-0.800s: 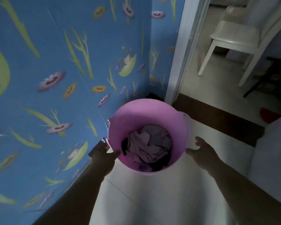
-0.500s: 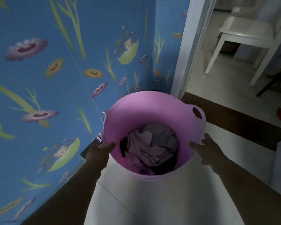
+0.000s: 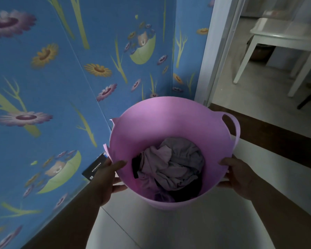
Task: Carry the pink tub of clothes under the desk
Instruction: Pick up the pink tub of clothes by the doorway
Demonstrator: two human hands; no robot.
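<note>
The pink tub (image 3: 162,119) stands on the pale floor in a corner beside the blue flowered wall, with crumpled grey and dark clothes (image 3: 171,164) in its bottom. My left hand (image 3: 108,178) grips the tub's left rim, thumb over the edge and fingers on the outside. My right hand (image 3: 239,175) clasps the right rim the same way, just below the looped handle (image 3: 232,124). No desk is in view.
A dark box (image 3: 94,168) marked Samsung leans against the wall behind my left hand. A white door frame (image 3: 215,51) stands right of the corner. Beyond a dark floor strip (image 3: 276,133), a white chair (image 3: 280,44) stands in the adjoining room.
Both hands came in from apart and closed on the tub's rim. The view has moved closer to the tub.
</note>
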